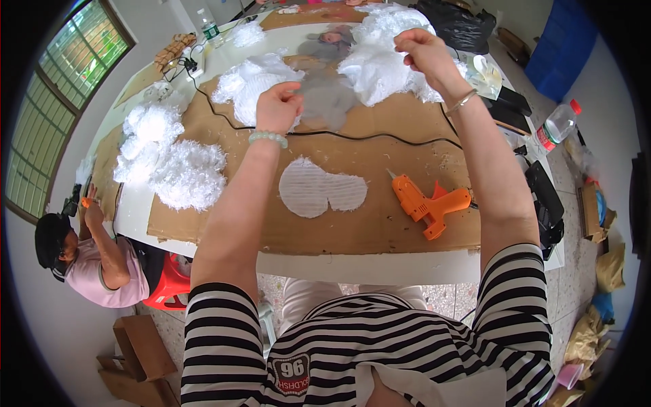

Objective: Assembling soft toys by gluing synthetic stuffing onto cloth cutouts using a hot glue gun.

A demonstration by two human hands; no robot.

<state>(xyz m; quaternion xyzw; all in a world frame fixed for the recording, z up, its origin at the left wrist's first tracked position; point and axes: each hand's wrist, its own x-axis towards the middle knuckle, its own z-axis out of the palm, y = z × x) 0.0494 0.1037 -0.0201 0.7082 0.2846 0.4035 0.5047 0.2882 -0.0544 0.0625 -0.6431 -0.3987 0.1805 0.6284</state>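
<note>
My left hand [278,108] is raised over the table in a pinch, in front of a pile of white fluffy fabric [245,85]. My right hand [428,57] is higher and further right, its thumb and fingertips pressed together beside a larger white heap [373,64]. What either hand holds, if anything, is too small to make out. Below them, a flat white two-lobed fabric piece [315,188] lies on the brown cardboard [271,234]. To its right rests an orange glue gun [428,203], nozzle pointing up and left.
A black cable [366,138] crosses the cardboard. More white shaggy pieces [190,175] lie at left. A blurred grey patch [329,102] sits between the heaps. A clear bottle with a red cap [557,125] stands at right. A co-worker [102,264] sits at left.
</note>
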